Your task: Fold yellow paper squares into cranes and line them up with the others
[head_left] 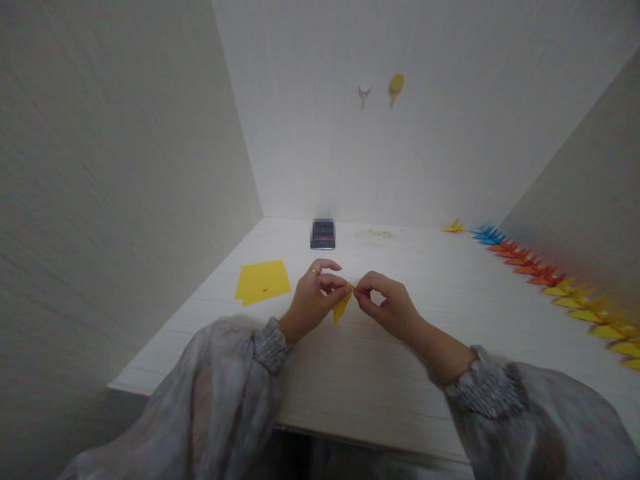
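A small folded piece of yellow paper (pixel 341 310) is held just above the table, one narrow point hanging down. My left hand (pixel 316 293), with a ring on one finger, pinches it between thumb and fingers. From the other side, the thumb and fingertips of my right hand (pixel 387 301) are closed on its thin upper tip. The exact folds there are too small to make out. Flat yellow paper sheets (pixel 263 280) lie to the left of my left hand, slightly overlapping, with a small reddish mark on top.
A dark phone-like device (pixel 323 235) stands near the back wall. Along the right runs a row of folded paper cranes in blue, orange-red (pixel 525 260) and yellow (pixel 595 313); a single yellow crane (pixel 454 227) sits behind. Two hooks (pixel 397 84) are on the wall.
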`<action>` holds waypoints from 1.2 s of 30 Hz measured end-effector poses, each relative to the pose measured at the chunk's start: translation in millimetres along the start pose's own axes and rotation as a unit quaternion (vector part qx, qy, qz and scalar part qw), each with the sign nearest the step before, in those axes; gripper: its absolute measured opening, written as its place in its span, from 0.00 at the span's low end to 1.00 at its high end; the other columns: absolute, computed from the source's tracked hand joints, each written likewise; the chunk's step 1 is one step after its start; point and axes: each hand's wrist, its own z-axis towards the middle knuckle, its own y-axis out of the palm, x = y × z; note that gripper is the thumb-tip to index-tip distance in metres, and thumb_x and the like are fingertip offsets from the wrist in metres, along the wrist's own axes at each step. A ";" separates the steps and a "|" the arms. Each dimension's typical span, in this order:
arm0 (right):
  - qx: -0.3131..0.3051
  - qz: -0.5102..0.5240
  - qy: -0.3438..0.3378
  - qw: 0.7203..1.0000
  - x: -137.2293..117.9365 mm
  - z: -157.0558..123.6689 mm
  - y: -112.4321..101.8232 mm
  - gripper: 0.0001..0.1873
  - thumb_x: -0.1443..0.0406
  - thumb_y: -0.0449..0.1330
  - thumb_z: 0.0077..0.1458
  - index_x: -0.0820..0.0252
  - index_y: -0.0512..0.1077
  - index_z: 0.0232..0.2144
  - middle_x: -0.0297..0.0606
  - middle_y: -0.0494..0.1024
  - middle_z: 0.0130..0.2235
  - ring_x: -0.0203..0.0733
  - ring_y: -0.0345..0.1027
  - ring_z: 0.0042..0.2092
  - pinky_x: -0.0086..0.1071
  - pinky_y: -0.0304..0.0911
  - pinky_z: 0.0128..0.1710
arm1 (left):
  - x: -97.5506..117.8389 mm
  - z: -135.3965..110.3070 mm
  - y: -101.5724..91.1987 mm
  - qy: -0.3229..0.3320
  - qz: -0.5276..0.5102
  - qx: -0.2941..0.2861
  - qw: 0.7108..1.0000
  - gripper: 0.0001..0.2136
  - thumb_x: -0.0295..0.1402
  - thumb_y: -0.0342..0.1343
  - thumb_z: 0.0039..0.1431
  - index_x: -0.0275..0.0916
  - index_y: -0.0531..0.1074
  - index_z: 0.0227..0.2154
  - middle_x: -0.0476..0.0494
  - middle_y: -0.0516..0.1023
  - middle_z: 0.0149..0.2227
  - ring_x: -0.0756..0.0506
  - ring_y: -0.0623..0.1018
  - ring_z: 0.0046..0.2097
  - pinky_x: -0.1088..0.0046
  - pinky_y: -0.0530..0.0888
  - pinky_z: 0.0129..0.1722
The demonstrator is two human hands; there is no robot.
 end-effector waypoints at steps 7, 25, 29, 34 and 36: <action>-0.019 0.108 0.113 0.988 -6.3 3.0 0.0 0.08 0.62 0.54 0.50 0.60 0.67 0.24 0.33 0.68 0.24 0.33 0.62 0.28 0.27 0.58 0.28 | 3.7 1.6 -1.6 -0.006 0.017 0.008 1.000 0.09 0.32 0.59 0.44 0.34 0.65 0.26 0.47 0.73 0.27 0.56 0.68 0.23 0.80 0.65 0.25; 0.042 0.116 0.072 0.990 -9.3 1.6 2.1 0.06 0.65 0.58 0.48 0.59 0.69 0.22 0.34 0.70 0.25 0.36 0.63 0.29 0.31 0.60 0.30 | -1.5 2.5 5.7 -0.045 -0.139 -0.003 0.989 0.18 0.31 0.60 0.42 0.39 0.54 0.31 0.54 0.71 0.26 0.54 0.72 0.26 0.78 0.68 0.28; 0.065 0.134 0.065 0.987 -11.2 1.4 0.1 0.06 0.67 0.57 0.48 0.59 0.69 0.21 0.33 0.68 0.25 0.35 0.63 0.29 0.31 0.60 0.31 | -3.7 0.8 5.7 -0.043 -0.100 -0.057 0.992 0.22 0.32 0.62 0.39 0.39 0.55 0.34 0.51 0.73 0.27 0.53 0.73 0.27 0.76 0.68 0.29; 0.056 0.128 0.063 0.988 -10.3 1.3 1.3 0.05 0.68 0.57 0.48 0.59 0.69 0.22 0.34 0.68 0.25 0.35 0.62 0.29 0.31 0.59 0.31 | -3.5 0.1 6.6 -0.073 -0.126 -0.066 0.987 0.21 0.32 0.61 0.40 0.39 0.53 0.33 0.52 0.73 0.24 0.52 0.73 0.25 0.76 0.68 0.28; 0.044 0.123 0.072 0.989 -10.0 1.1 1.5 0.06 0.67 0.57 0.49 0.59 0.69 0.22 0.34 0.68 0.25 0.35 0.62 0.29 0.31 0.59 0.31 | -2.3 0.2 6.4 -0.084 -0.130 -0.059 0.986 0.22 0.31 0.62 0.40 0.39 0.53 0.33 0.52 0.74 0.24 0.52 0.73 0.25 0.77 0.68 0.27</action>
